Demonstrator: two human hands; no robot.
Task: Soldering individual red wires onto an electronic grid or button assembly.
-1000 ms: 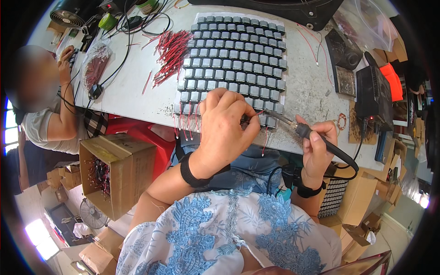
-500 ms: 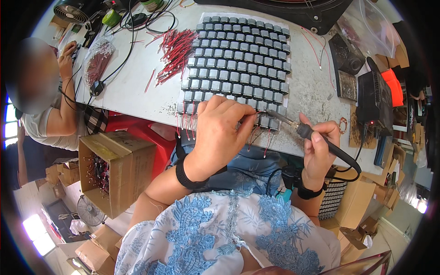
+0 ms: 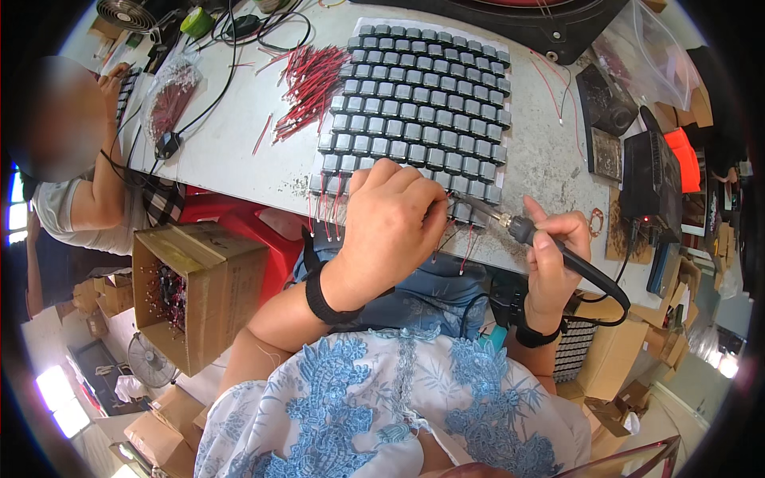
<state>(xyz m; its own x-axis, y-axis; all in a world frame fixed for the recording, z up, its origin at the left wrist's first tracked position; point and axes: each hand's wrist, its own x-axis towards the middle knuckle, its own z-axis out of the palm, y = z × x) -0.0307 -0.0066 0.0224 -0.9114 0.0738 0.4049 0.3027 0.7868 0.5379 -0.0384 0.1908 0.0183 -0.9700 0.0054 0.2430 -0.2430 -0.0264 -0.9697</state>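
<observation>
My right hand (image 3: 555, 259) grips a soldering iron (image 3: 526, 231) by its dark handle, with the index finger raised off it. The metal tip points left to the nearest row of a grid of small grey-topped black parts (image 3: 414, 111), close to my left fingertips. My left hand (image 3: 394, 219) is closed in a pinch over the grid's front edge. What it pinches is hidden behind the fingers. Thin red wires with white plugs (image 3: 331, 215) hang from the front row, left of that hand, and a few more hang to its right.
A pile of red wires (image 3: 307, 88) lies left of the grid. On the right stand a black box with a red light (image 3: 649, 175) and a small metal tray (image 3: 604, 151). A cardboard box of wired parts (image 3: 207, 279) is at lower left. Another person (image 3: 96, 191) sits at the left.
My left fingers have curled in further at the front row, so their tips show less. The iron's tip stays beside them. The whole view has shifted slightly.
</observation>
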